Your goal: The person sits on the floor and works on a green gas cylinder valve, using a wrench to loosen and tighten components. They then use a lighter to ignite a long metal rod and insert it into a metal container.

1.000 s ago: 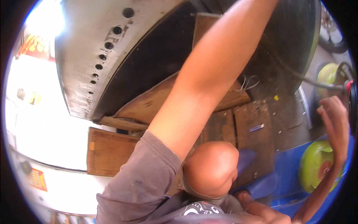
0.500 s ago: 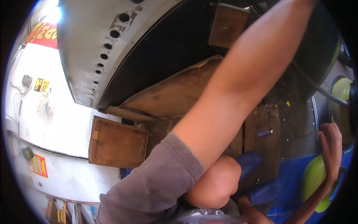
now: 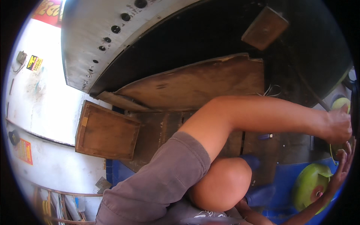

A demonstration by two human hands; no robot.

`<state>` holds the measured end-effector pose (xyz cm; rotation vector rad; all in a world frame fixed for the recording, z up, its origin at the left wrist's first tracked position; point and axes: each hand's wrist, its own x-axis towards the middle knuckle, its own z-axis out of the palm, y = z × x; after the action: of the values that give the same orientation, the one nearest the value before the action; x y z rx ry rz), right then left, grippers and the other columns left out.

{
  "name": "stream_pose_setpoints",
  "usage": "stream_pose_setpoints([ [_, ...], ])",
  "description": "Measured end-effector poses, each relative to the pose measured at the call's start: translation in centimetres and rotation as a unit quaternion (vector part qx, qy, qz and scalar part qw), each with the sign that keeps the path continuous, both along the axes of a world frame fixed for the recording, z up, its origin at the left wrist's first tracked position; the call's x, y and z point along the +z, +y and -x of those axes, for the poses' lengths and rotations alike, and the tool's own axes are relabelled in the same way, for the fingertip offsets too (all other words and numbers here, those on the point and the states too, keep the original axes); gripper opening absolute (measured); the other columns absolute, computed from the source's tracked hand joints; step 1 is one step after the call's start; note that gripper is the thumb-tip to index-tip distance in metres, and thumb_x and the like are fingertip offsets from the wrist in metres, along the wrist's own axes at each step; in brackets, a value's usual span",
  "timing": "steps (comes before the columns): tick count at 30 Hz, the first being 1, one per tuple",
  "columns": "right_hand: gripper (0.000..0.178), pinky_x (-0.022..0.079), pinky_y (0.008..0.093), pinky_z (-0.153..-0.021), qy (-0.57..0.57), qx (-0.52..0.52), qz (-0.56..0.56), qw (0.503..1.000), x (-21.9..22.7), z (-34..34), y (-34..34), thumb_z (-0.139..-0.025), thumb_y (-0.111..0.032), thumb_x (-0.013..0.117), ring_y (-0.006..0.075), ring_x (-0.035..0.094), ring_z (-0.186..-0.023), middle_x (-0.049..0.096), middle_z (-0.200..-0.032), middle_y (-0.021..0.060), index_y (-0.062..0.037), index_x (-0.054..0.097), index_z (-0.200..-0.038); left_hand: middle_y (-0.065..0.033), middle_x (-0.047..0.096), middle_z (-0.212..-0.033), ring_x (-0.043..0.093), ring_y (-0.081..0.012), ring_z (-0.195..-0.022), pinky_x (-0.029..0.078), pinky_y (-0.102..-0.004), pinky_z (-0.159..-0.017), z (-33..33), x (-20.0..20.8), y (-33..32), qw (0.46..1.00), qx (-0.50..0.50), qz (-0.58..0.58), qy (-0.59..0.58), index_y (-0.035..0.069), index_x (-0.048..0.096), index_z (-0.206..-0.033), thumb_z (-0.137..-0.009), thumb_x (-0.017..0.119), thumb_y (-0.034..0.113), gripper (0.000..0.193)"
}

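Observation:
My left arm, in a grey-brown sleeve, stretches across to the right edge of the view. There my left hand (image 3: 338,125) is closed in a fist, and whatever it grips is lost at the dark rim. Just below it is my right hand (image 3: 343,163), its fingers extended upward and apart, close to the left hand. A thin yellowish strand (image 3: 331,153) hangs beside the hands. Under my right forearm sits a rounded lime-green object (image 3: 309,185) with a reddish-brown centre. Another pale green rounded thing (image 3: 341,102) shows beyond my left hand.
A large dark curved panel with a perforated pale metal edge (image 3: 120,29) arches overhead. Worn brown boards (image 3: 202,80) lean beneath it, with a framed wooden panel (image 3: 107,129) at left. A small blue lighter-like item (image 3: 265,137) lies on the floor near my knee (image 3: 225,183).
My left arm has swung down from the upper right, bringing its hand beside the right one. My right hand has shifted slightly right and lower. The view has shifted too.

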<state>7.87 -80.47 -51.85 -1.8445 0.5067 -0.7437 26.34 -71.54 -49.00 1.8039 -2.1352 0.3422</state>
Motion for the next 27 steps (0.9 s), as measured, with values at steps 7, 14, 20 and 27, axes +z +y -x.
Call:
stream_pose_setpoints([
  [7, 0.025, 0.052, 0.0313, -0.079, 0.105, -0.112, 0.092, 0.984, -0.8, 5.6, 3.5, -0.099, -0.011, 0.058, 0.0183, 0.066, -0.091, 0.070, -0.104, 0.0112, 0.0026, 0.065, -0.119, -0.0051, 0.069, -0.099, 0.068, -0.0238, -0.095, 0.043, -0.0450, -0.085, 6.0, 0.4, 0.9, 0.978, -0.109, -0.177, -0.007, 0.012, 0.071, -0.115, -0.086, 0.067, 0.031, 0.035],
  [14, 0.008, 0.051, 0.0402, -0.065, 0.181, -0.204, 0.121, 0.954, -3.3, 15.4, 7.7, -0.089, -0.002, 0.065, 0.0336, 0.066, -0.073, 0.067, -0.085, 0.0171, 0.0022, 0.067, -0.095, -0.0127, 0.066, -0.087, 0.064, -0.0298, -0.089, 0.041, -0.0440, -0.085, 11.6, -0.3, -1.8, 0.942, -0.268, -0.190, 0.076, 0.002, 0.051, -0.122, -0.090, 0.065, 0.017, 0.037],
  [20, 0.018, 0.051, 0.0316, -0.069, 0.113, -0.444, -0.023, 0.888, -6.6, 21.5, 9.4, -0.100, -0.011, 0.057, 0.0182, 0.063, -0.076, 0.065, -0.092, 0.0104, 0.0043, 0.067, -0.099, -0.0164, 0.066, -0.099, 0.062, -0.0342, -0.101, 0.046, -0.0459, -0.087, 13.5, -4.1, -12.0, 0.973, -0.146, -0.106, 0.145, 0.002, 0.056, -0.113, -0.093, 0.063, 0.031, 0.036],
  [27, 0.030, 0.035, 0.0392, -0.106, -0.005, -0.556, 0.073, 0.828, -12.7, 17.0, 4.5, -0.107, -0.020, 0.040, 0.0280, 0.047, -0.127, 0.054, -0.130, 0.0208, 0.0012, 0.059, -0.099, -0.0202, 0.068, -0.095, 0.070, -0.0371, -0.086, 0.057, -0.0458, -0.072, 16.8, -10.2, -16.7, 0.973, -0.111, -0.190, 0.074, 0.001, 0.055, -0.107, -0.092, 0.060, 0.024, 0.028],
])
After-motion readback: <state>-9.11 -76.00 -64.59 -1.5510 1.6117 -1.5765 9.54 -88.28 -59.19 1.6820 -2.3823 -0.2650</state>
